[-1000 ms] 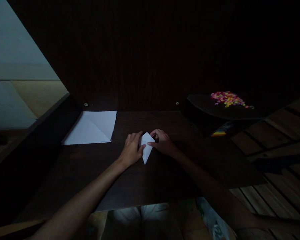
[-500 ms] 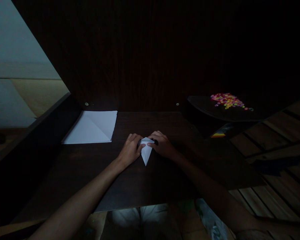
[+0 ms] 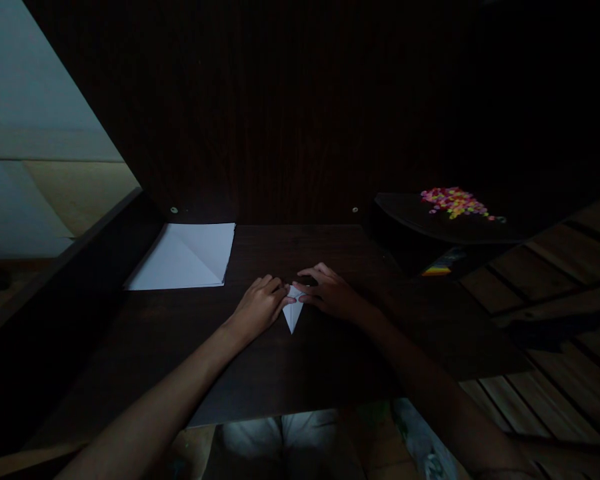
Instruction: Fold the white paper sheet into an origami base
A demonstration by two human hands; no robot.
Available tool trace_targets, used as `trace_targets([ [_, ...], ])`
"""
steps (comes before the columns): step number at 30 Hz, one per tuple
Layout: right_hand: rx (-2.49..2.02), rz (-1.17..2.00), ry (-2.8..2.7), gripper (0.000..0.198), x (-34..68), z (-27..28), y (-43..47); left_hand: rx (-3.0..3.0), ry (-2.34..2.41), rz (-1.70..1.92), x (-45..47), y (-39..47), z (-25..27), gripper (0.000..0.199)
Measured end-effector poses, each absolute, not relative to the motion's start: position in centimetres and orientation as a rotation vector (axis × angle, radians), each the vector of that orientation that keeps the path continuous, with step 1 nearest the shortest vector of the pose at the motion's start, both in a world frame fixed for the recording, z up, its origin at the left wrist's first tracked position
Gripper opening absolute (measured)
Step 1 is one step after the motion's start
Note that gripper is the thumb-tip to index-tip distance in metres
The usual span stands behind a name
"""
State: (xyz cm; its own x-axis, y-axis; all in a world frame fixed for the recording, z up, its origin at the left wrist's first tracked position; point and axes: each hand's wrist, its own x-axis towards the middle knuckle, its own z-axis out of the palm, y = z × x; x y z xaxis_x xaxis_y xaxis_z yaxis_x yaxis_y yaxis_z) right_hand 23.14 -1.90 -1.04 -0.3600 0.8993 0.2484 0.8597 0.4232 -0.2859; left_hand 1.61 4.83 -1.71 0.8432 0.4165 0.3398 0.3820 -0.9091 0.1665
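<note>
A small piece of white paper (image 3: 293, 317), folded into a narrow kite shape, lies on the dark wooden desk with its long point toward me. My left hand (image 3: 265, 299) grips its left side, the thumb lying on top and the fingers curled at the far edge. From the other side my right hand (image 3: 327, 290) presses the paper with thumb and index finger, while another finger is lifted off. Both hands cover much of the upper part, so its fold there is partly hidden.
White paper sheets (image 3: 190, 257) with a diagonal crease lie stacked at the back left. On a raised dark shelf (image 3: 405, 210) at the right sits a heap of small colourful pieces (image 3: 455, 202). A dark wooden panel (image 3: 280, 120) rises behind the desk (image 3: 260, 373).
The paper's upper triangular tip, raised above my thumbs before, is now folded down or covered by my fingers. My right fingers have spread and shifted over the top edge.
</note>
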Motion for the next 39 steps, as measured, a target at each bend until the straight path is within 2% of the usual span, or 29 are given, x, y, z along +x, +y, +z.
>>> trace_targets([
  [5,-1.462,0.180,-2.304,0.034,23.4,-1.3,-2.0,3.005,0.657,0.531,1.1,3.9,-1.3,0.045],
  [10,-1.454,0.139,-2.207,0.023,23.6,-1.6,-1.6,3.003,0.679,0.532,1.2,3.7,-1.8,0.052],
  [17,-1.479,-0.004,-2.187,0.017,23.6,-1.5,-1.4,2.818,0.685,0.591,1.5,4.2,-2.7,0.075],
  [20,-1.501,-0.109,-2.238,0.014,23.4,-1.6,-1.2,2.756,0.639,0.614,1.5,4.4,-3.1,0.072],
  [26,-1.687,-0.210,-2.409,0.014,22.4,-0.9,-1.4,2.717,0.532,0.672,1.9,4.4,-2.9,0.055],
  [33,-1.791,-0.123,-2.525,0.023,21.9,0.8,-2.4,2.804,0.560,0.622,1.7,4.1,-2.9,0.045],
  [39,-1.963,-0.079,-2.600,0.036,20.6,0.4,-3.3,3.009,0.517,0.609,1.8,4.0,-3.5,0.044],
])
